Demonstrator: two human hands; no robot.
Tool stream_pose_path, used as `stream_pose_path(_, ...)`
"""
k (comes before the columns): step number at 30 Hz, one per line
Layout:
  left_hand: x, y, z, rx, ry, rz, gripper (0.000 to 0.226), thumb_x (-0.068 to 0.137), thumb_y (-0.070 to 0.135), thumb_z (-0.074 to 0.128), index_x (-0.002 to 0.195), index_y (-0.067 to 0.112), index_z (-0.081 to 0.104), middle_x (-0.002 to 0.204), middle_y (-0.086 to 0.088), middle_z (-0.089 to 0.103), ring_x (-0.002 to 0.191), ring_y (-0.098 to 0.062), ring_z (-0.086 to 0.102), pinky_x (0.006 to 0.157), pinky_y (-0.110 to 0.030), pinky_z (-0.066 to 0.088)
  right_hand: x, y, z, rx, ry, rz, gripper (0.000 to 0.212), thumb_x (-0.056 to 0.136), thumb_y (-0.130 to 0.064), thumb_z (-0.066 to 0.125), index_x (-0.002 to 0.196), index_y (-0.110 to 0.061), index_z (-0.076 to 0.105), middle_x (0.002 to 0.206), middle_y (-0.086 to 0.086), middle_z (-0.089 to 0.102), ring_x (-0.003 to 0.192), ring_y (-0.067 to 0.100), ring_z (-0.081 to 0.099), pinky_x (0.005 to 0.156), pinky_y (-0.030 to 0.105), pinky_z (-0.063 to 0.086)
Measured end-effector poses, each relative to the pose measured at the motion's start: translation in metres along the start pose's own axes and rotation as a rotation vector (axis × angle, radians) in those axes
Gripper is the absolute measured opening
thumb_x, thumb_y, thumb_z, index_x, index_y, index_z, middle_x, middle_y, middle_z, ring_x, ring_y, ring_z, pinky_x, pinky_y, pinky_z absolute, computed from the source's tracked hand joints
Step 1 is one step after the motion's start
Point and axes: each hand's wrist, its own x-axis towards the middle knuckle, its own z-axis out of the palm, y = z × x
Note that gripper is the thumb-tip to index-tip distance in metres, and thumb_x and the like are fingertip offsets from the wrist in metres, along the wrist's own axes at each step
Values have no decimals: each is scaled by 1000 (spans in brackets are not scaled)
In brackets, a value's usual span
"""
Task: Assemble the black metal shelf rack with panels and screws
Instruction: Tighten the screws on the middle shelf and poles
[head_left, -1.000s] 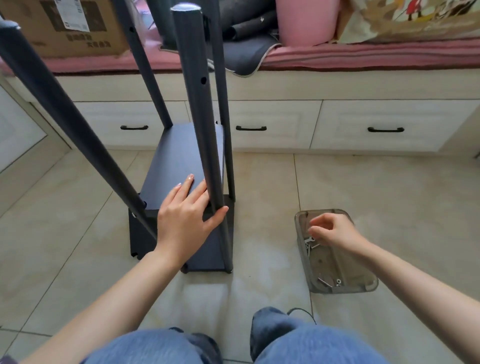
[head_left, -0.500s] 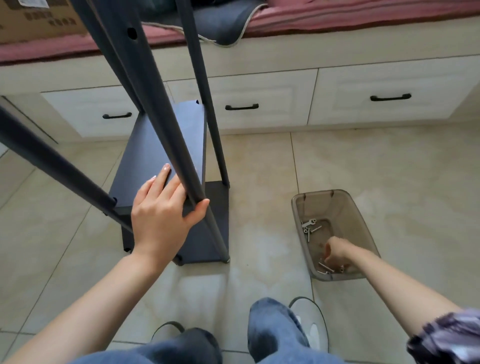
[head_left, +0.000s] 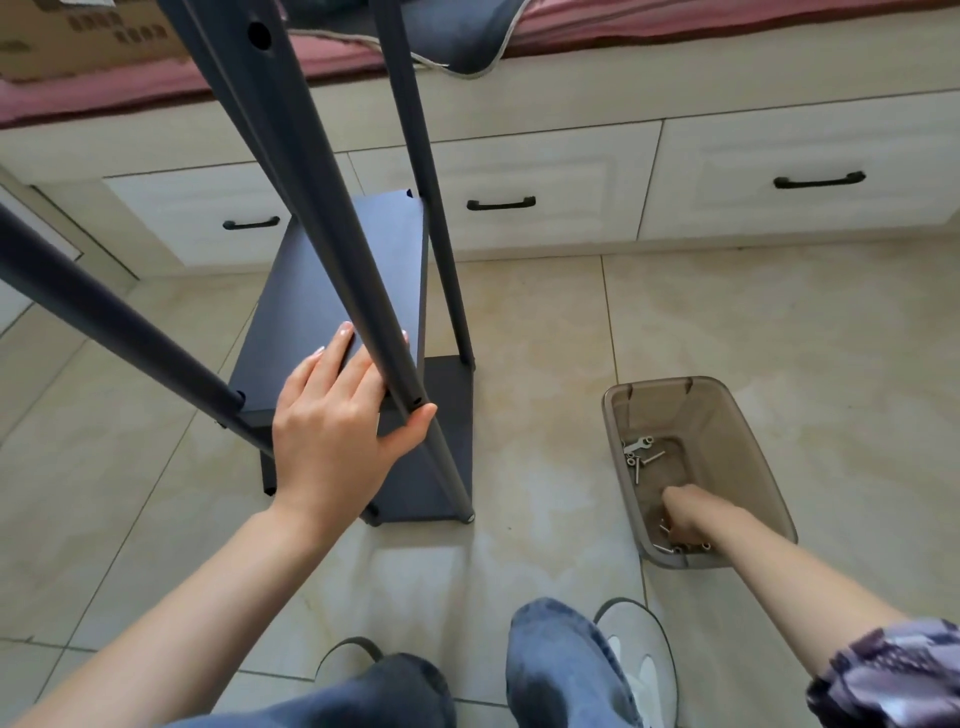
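Bracing the panel (head_left: 332, 312), left hand (head_left: 332, 441) lies flat; right hand's (head_left: 683, 522) grip is unclear inside the bin (head_left: 758, 467).

Pale beige floor tiles (head_left: 727, 322) with thin grout lines, lit softly. Along the back, cream drawer fronts (head_left: 800, 182) with black handles (head_left: 819, 180), topped by a pink cushion (head_left: 727, 23). Far left on top, a cardboard box (head_left: 78, 36)

The right hand (head_left: 681, 522) is reaching into the near end of the bin (head_left: 774, 499), its fingertips hidden, so any grasp on the screws (head_left: 640, 459) is staying unclear. The rack posts (head_left: 332, 244) are running off the top edge. The left hand (head_left: 332, 441) is covering the upper panel's (head_left: 358, 270) near edge.
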Motion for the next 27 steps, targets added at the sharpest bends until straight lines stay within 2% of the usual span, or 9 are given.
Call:
stream_pose_path(4,-1,-1,1,-14,-6,-14,52,94,47,56,126,8,69,133,-8,65,131,-34,56,104,-52,46,-7,-1,-8,61,39,-10,28,99,-21,46,121,-6,53,131,16,56,116,31,59,81,28,45)
stream_pose_path(7,-1,-1,2,-16,-7,-30,50,93,47,57,121,8,72,133,-7,66,132,-33,55,104,-52,46,-21,-10,-24,119,94,-30,13,98,-18,46,90,-8,48,123,19,59,107,32,61,75,27,43)
stream_pose_path(9,-1,0,0,-25,-15,-43,49,93,47,56,120,9,72,133,-6,66,133,-32,54,105,-50,45,-35,-18,-35,141,146,-61,25,97,-16,46,74,-12,36,111,19,60,93,31,60,70,27,40)
stream_pose_path(11,0,2,-2,-50,-28,-58,49,93,47,55,120,11,72,132,-4,67,134,-31,53,105,-49,44,-56,-31,-49,198,261,-105,21,98,-19,46,79,-10,40,96,16,58,82,31,56,66,31,40)
stream_pose_path(14,0,3,-6,-87,-52,-83,47,91,47,61,123,13,71,133,-3,66,136,-30,52,108,-47,42,-95,-56,-73,363,440,-188,18,96,-23,51,86,-9,49,86,12,62,83,33,59,68,36,44)
stream_pose_path(18,0,3,-10,-106,-94,-99,51,87,42,75,127,12,69,138,-4,62,136,-30,51,110,-46,40,-156,-102,-107,670,637,-311,13,91,-21,58,82,-12,62,78,4,67,75,21,60,63,26,39)
stream_pose_path(21,1,2,-13,-122,-141,-109,56,88,47,71,133,14,65,142,-3,59,139,-30,48,113,-44,36,-196,-140,-121,856,578,-454,13,93,-22,61,81,-20,64,74,-3,67,67,12,60,55,14,42)
stream_pose_path(24,0,0,-15,-138,-184,-103,65,87,51,72,140,15,59,146,-3,55,141,-30,46,115,-43,33,-217,-167,-124,914,507,-521,11,94,-24,60,88,-17,67,77,-2,68,70,12,61,63,24,47)
stream_pose_path(27,-2,-4,-16,-121,-213,-50,77,78,49,82,142,13,57,149,-3,53,140,-32,47,114,-45,36,-222,-180,-125,933,495,-498,13,95,-24,60,88,-16,67,75,-1,70,65,7,61,61,22,46)
